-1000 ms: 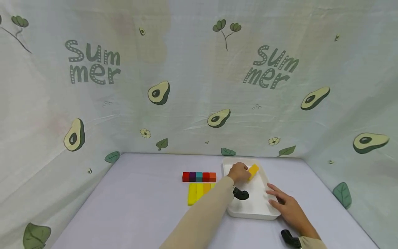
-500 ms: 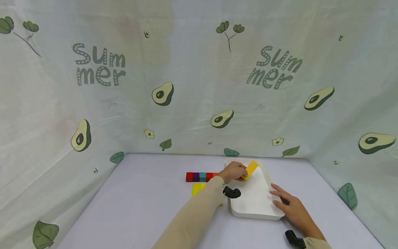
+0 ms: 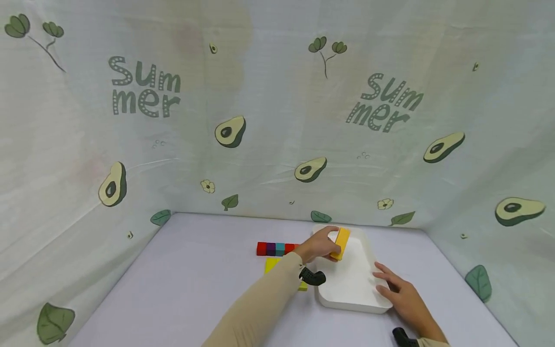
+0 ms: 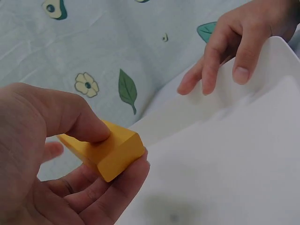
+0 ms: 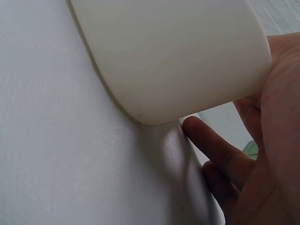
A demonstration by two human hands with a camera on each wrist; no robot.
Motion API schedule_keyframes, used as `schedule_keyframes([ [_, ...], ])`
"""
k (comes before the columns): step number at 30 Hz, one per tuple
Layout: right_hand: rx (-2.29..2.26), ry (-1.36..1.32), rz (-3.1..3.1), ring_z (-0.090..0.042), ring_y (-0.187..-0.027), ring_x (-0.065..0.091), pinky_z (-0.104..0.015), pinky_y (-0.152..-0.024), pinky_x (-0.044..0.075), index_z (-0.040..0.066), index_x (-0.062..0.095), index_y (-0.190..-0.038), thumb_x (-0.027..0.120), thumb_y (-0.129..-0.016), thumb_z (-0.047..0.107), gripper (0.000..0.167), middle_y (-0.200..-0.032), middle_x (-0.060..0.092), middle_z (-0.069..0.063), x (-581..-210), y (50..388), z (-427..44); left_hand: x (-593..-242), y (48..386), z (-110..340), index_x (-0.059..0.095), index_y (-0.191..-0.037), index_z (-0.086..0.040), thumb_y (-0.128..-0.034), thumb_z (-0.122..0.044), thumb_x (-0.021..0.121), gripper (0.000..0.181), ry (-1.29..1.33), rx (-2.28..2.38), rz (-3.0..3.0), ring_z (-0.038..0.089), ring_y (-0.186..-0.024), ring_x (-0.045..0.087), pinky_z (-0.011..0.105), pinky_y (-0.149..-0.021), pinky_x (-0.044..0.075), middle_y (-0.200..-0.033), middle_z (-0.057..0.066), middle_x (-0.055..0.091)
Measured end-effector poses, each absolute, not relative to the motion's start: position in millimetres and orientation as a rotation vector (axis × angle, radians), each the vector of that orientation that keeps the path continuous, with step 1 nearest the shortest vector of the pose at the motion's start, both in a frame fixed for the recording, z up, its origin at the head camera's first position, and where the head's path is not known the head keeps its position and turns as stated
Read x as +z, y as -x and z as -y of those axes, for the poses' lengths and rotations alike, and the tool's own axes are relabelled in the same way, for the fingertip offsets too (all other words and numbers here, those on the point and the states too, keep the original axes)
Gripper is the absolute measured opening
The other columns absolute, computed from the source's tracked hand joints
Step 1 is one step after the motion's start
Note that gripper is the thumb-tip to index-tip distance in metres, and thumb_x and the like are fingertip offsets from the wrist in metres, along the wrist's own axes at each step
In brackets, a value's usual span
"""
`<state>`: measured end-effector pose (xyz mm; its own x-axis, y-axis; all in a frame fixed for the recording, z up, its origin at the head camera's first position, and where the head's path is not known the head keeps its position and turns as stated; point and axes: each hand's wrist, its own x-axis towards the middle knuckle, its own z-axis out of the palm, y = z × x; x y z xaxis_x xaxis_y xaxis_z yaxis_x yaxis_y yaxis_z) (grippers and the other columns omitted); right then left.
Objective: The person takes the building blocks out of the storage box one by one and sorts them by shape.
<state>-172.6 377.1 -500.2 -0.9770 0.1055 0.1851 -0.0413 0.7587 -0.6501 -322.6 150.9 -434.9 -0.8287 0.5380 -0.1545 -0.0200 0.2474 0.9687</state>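
An orange-yellow rectangular block (image 3: 342,242) is pinched between the thumb and fingers of my left hand (image 3: 322,244). The left wrist view shows the block (image 4: 119,152) close up, thumb on top and fingers below. It is held over the left far part of a shallow white tray (image 3: 352,284), which has a raised rim. My right hand (image 3: 401,291) rests at the tray's right side near the front corner. Some of its loosely bent fingers lie over the rim, while others stay outside the wall in the right wrist view.
A row of coloured cubes (image 3: 276,248), red, purple, teal and red, lies left of the tray. Yellow blocks (image 3: 270,264) lie in front of that row, mostly hidden behind the left sleeve (image 3: 260,303). A printed cloth (image 3: 269,106) stands behind the table.
My left hand has lifted the orange-yellow block from the tray floor and carried it leftward, turning it more upright. The right hand stays at the rim. The head view has shifted slightly.
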Motion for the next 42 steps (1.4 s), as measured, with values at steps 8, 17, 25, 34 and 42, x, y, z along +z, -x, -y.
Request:
schedule_keyframes([
  [8, 1.011, 0.069, 2.770, -0.042, -0.141, 0.034, -0.062, -0.109, 0.029, 0.009, 0.066, -0.130, 0.070, -0.094, 0.038, 0.047, -0.153, 0.045, -0.007, -503, 173, -381, -439, 320, -141, 0.050, -0.146, -0.028, -0.0839, 0.004, 0.073, 0.073, -0.532, 1.603, -1.966, 0.028, -0.074, 0.069, 0.046, -0.073, 0.059, -0.097, 0.014, 0.060],
  [17, 0.968, 0.038, 2.746, -0.028, -0.141, 0.037, -0.034, -0.112, 0.031, 0.013, 0.068, -0.129, 0.070, -0.093, 0.040, 0.045, -0.151, 0.048, -0.004, -501, 171, -383, -441, 318, -138, 0.049, -0.142, -0.020, -0.0840, 0.000, 0.078, 0.068, -0.517, 1.592, -2.012, 0.026, -0.075, 0.069, 0.040, -0.069, 0.060, -0.097, 0.011, 0.060],
  [25, 0.943, 0.013, 2.724, -0.013, -0.139, 0.036, -0.003, -0.096, 0.018, 0.014, 0.069, -0.128, 0.070, -0.093, 0.041, 0.044, -0.150, 0.049, -0.001, -504, 172, -383, -436, 313, -129, 0.052, -0.140, -0.019, -0.0846, -0.005, 0.079, 0.063, -0.504, 1.685, -2.038, 0.026, -0.073, 0.069, 0.045, -0.071, 0.060, -0.095, 0.010, 0.062],
  [34, 0.949, -0.020, 2.697, 0.019, -0.125, 0.024, 0.001, -0.091, 0.015, 0.014, 0.069, -0.128, 0.070, -0.094, 0.041, 0.043, -0.149, 0.050, -0.004, -504, 172, -383, -432, 308, -120, 0.053, -0.141, -0.017, -0.0893, -0.013, 0.077, 0.057, -0.375, 1.683, -2.114, 0.026, -0.070, 0.069, 0.039, -0.068, 0.060, -0.092, 0.005, 0.066],
  [42, 0.968, -0.050, 2.676, 0.014, -0.130, 0.027, 0.003, -0.092, 0.015, 0.013, 0.070, -0.126, 0.071, -0.094, 0.037, 0.041, -0.149, 0.051, -0.006, -504, 171, -383, -435, 309, -113, 0.049, -0.145, -0.016, -0.0922, -0.014, 0.073, 0.058, -0.391, 1.670, -2.106, 0.026, -0.071, 0.068, 0.038, -0.070, 0.060, -0.093, 0.007, 0.065],
])
